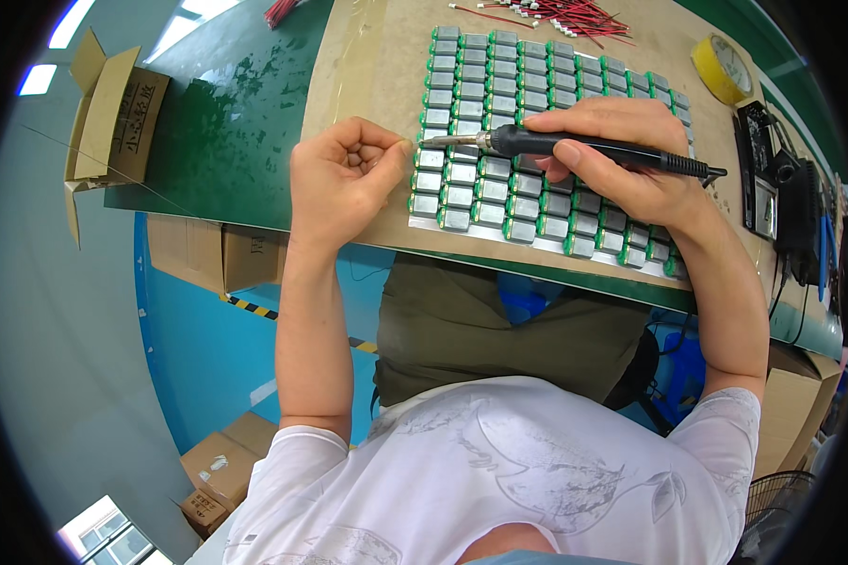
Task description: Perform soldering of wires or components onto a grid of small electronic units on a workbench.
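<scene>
Right now the right hand (622, 155) is wrapped around a black soldering iron (575, 146), tip pointing left over a tray (481, 231) of small grey motors (495, 169) with green ends, on brown cardboard on the green desk (217, 132). Left hand (344, 179) is curled, fingertips pinched together at the tray's left edge, just beside the tip. Red wires (575, 17) lie behind the tray; yellow tape roll (723, 68) far right.
</scene>
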The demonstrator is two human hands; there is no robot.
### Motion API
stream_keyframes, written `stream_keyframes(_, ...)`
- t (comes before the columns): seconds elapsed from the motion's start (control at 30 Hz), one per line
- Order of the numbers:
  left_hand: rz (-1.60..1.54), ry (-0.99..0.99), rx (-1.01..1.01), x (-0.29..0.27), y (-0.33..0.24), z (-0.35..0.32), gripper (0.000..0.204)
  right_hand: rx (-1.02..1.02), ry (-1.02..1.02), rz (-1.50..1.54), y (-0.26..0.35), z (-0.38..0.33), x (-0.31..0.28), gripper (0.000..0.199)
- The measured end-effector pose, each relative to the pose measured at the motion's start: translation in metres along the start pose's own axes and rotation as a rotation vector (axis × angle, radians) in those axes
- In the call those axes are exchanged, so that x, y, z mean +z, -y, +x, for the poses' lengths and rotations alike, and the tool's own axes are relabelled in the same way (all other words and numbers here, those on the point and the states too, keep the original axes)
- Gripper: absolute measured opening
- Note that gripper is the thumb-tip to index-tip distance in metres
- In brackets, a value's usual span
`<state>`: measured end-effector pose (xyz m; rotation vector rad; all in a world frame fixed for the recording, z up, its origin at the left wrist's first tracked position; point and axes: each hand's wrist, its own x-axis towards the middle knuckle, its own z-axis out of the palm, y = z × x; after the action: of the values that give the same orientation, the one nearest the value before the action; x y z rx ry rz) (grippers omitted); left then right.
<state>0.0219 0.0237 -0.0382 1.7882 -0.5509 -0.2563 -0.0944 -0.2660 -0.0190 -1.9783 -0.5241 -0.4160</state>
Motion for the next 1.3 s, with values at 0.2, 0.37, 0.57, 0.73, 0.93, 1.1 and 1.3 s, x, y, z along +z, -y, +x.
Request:
stream_keyframes(0.2, 0.013, -0.006, 0.002, 0.001, -0.001, 0.000, 0.007, 0.015, 0.003, 0.018, -0.002, -0.001, 0.000, 0.026)
stream_keyframes(0.37, -0.073, -0.132, -0.052, 0.006, -0.016, -0.003, 0.014, -0.021, -0.020, 0.031, 0.005, 0.002, -0.003, 0.025)
stream_keyframes(0.57, -0.026, -0.252, -0.009, -0.002, -0.023, -0.009, 0.020, 0.042, -0.015, -0.010, 0.021, -0.002, -0.017, 0.029)
stream_keyframes(0.73, -0.096, -0.211, 0.012, -0.003, -0.004, -0.014, 0.013, 0.069, -0.057, 0.095, 0.017, -0.006, -0.003, 0.024)
stream_keyframes(0.93, -0.135, -0.130, 0.058, -0.008, 0.006, -0.014, 0.008, 0.096, 0.017, 0.050, 0.014, -0.006, -0.004, 0.029)
stream_keyframes(1.1, -0.060, -0.092, 0.018, -0.003, 0.002, -0.014, 0.005, 0.067, 0.045, 0.030, 0.012, -0.005, -0.003, 0.029)
stream_keyframes(1.3, -0.057, -0.043, -0.030, -0.004, -0.005, -0.014, 0.006, 0.049, 0.070, 0.036, 0.010, -0.004, -0.002, 0.030)
